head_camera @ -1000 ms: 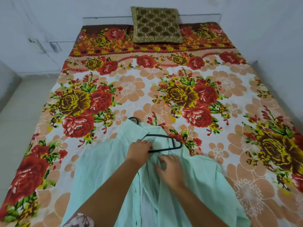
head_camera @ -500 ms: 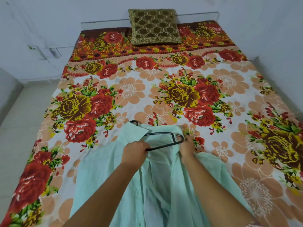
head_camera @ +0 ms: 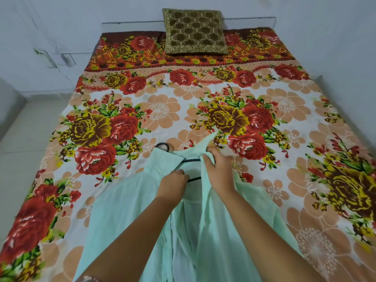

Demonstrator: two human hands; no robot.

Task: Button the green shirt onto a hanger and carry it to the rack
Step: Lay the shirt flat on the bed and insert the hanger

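The pale green shirt (head_camera: 130,202) lies front-open on the flowered bed, collar away from me. A black hanger (head_camera: 163,146) sits inside its shoulders; only the hook and a short piece of bar show. My left hand (head_camera: 173,187) is closed on the left front edge of the shirt at the hanger's lower bar. My right hand (head_camera: 218,171) grips the right collar and front panel, pulled in over the hanger's right arm, with the collar tip sticking up past the fingers.
The bed (head_camera: 203,110) with a red and yellow floral sheet fills the view. A brown-gold cushion (head_camera: 194,31) leans at the headboard. Pale floor (head_camera: 26,139) runs along the left side, walls close in on the right and back.
My right hand went out to the shirt's right shoulder, then drew the collar and right panel inward over the hanger. My left hand stayed put on the left edge.
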